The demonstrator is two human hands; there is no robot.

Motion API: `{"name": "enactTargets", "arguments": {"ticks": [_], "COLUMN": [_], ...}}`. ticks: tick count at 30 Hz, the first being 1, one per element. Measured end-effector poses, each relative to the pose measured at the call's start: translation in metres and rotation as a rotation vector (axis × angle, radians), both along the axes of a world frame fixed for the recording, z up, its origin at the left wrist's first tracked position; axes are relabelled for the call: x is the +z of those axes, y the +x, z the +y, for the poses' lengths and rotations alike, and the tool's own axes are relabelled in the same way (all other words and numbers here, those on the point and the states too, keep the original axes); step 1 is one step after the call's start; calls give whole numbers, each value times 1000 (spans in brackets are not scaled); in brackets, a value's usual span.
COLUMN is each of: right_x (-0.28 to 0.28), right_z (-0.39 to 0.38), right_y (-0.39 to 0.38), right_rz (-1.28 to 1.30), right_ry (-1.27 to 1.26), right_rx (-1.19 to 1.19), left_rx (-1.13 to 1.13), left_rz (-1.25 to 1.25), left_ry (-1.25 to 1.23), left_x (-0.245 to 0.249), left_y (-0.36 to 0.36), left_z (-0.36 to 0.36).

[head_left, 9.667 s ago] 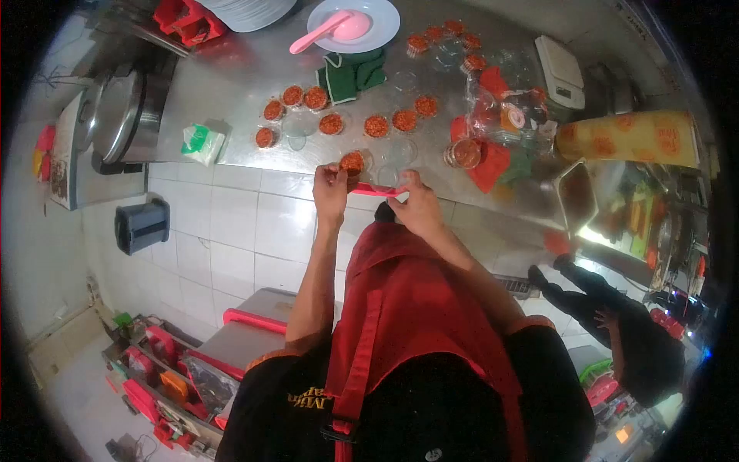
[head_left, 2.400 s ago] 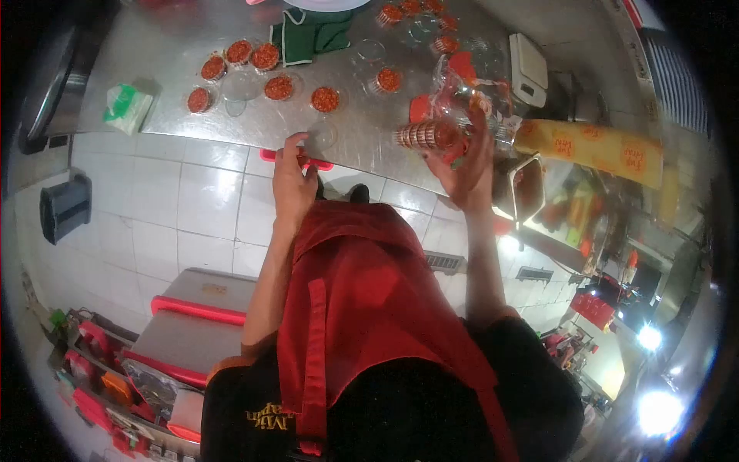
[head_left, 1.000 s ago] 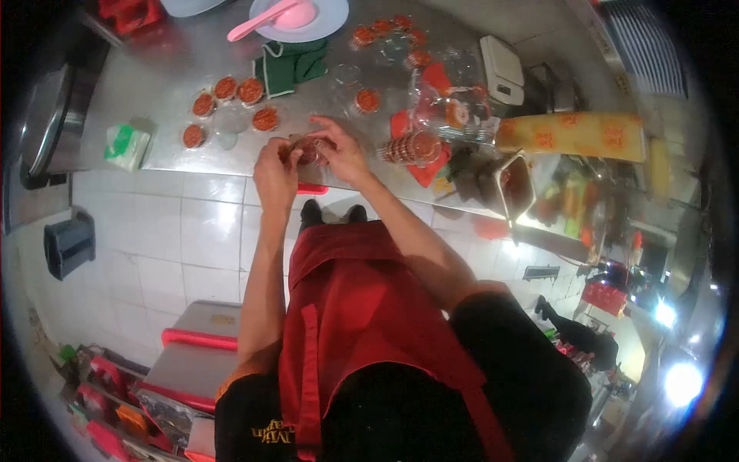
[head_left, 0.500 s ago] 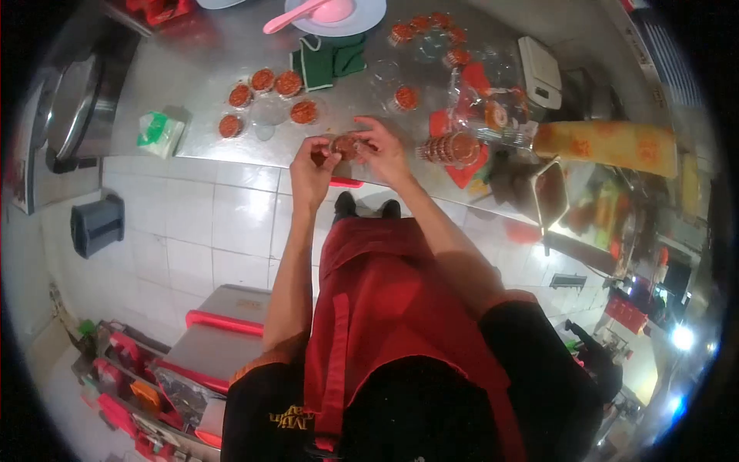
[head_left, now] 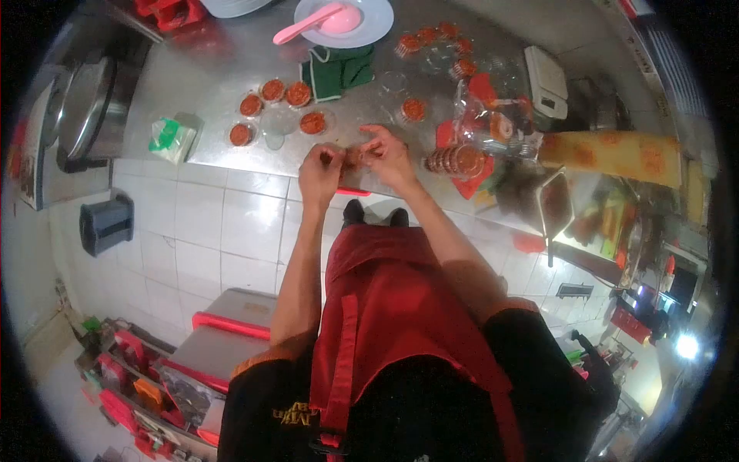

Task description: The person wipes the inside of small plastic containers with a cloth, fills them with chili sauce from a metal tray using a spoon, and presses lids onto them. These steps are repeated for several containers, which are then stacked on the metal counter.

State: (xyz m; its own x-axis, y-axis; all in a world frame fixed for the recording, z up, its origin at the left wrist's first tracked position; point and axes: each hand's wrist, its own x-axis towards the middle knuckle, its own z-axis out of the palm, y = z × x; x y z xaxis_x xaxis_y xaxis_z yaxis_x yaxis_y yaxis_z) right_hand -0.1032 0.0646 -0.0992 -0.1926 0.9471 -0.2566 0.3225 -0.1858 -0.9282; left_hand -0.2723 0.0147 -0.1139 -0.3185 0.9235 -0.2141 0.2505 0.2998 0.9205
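Over the front edge of the steel counter, my left hand (head_left: 320, 174) pinches the left side of a small clear plastic cup of red-orange sauce (head_left: 352, 159). On its right side are the curled fingers of my right hand (head_left: 391, 160), with the index finger raised. My fingers cover much of the cup; whether a lid is on it cannot be made out. Just beyond my left hand sits a filled sauce cup (head_left: 312, 122), with several more behind it and clear round lids (head_left: 279, 119) among them. A tipped stack of clear cups (head_left: 454, 162) lies right of my right hand.
Behind are a green cloth (head_left: 356, 69) and a white plate (head_left: 383, 32) with a pink ladle (head_left: 339, 18). To the right stand a white scale (head_left: 545, 83), a clear plastic bag (head_left: 493, 127) and more sauce cups (head_left: 413, 110). A white-green packet (head_left: 172, 140) lies left.
The view has shifted slightly, moving the counter down and right in the picture. Both hands stay at the cup; my fingers now hide more of it.
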Motion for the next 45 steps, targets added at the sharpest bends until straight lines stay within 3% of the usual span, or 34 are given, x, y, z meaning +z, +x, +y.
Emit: {"name": "enactTargets", "arguments": {"ticks": [3,5,7,9,12,15,17,20,24,26,27,29,33,35,39,41,45], "right_x": [41,55,45,36,22,24,31,28,37,38,40,44,37,44,35,35,40], "right_z": [8,19,39,47,47,8,-20,-55,-67,-65,-63,-59,-50,-47,-40,-40,-50], "right_y": [2,2,2,5,11,14,19,28,37,38,39,40,45,46,45,45,46], "right_rz": [-176,-679,-726,-769,-761,-660,-505,-453,-365,-314,-315,-320,-211,-136,-150,-176,-184], "right_ry": [130,745,658,587,455,457,367,445,363,341,340,339,379,327,235,327,339], "right_rx": [34,-168,-229,-297,-272,-189,-31,6,38,104,97,161,171,235,276,279,192], "left_rx": [74,164,161,275,289,94,84,130,135,15,9,-96,-93,-193,-183,-231,-182], "left_rz": [10,8,14,-143,12,-434,-668,-818,-867,-678,-677,-416,-428,-162,-85,117,171], "left_ry": [102,150,182,59,-53,-185,-296,-218,-114,89,86,152,147,213,179,183,141], "left_x": [4,12,28,42,26,16,17,22,29,20,16,17,29,29,29,29,28], "left_y": [0,-1,1,4,0,10,25,44,58,61,60,58,61,58,54,52,51], "left_z": [-9,-20,-18,-13,-24,-53,-60,-59,-52,-49,-49,-48,-36,-34,-37,-37,-37]}}
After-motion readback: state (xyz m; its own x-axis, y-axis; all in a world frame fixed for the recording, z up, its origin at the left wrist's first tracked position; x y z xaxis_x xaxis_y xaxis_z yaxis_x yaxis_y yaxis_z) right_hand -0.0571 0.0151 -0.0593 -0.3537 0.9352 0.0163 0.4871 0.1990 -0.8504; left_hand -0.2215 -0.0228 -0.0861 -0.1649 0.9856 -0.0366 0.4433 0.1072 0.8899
